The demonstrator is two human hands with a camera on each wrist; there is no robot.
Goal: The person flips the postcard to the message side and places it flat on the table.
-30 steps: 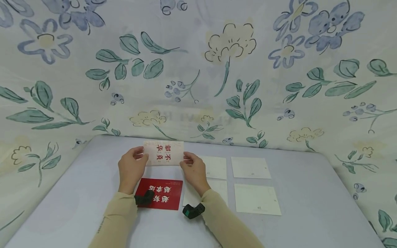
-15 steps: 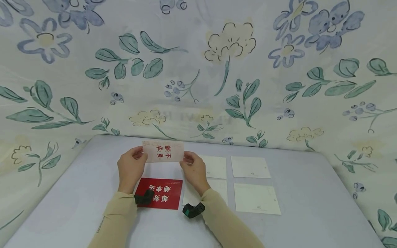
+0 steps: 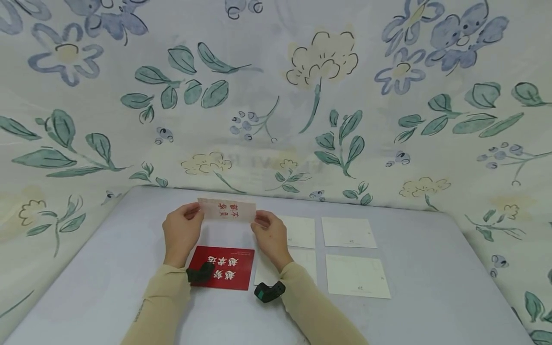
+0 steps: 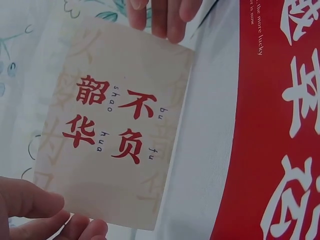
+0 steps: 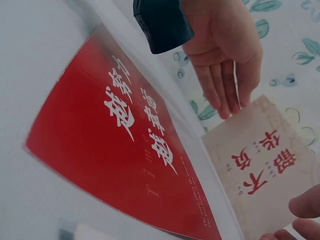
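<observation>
A cream postcard with red Chinese characters is held above the table by both hands, tilted in the head view. At its left edge, my left hand pinches it between thumb and fingers. My right hand grips the opposite edge the same way. In the left wrist view the whole printed face of the cream postcard shows, with small pinyin beside the characters. Below the hands a red postcard with white characters lies on the table, partly covered by the left wrist's black camera.
To the right lie several pale cards in two rows, among them an upper one and a lower one. Two nearer cards are partly behind the right hand and wrist. A floral curtain hangs behind the white table.
The cream postcard has tilted further, its lower edge rising so its face looks narrower from the head. Both hands keep their hold and hardly move. The cards on the table stay put.
</observation>
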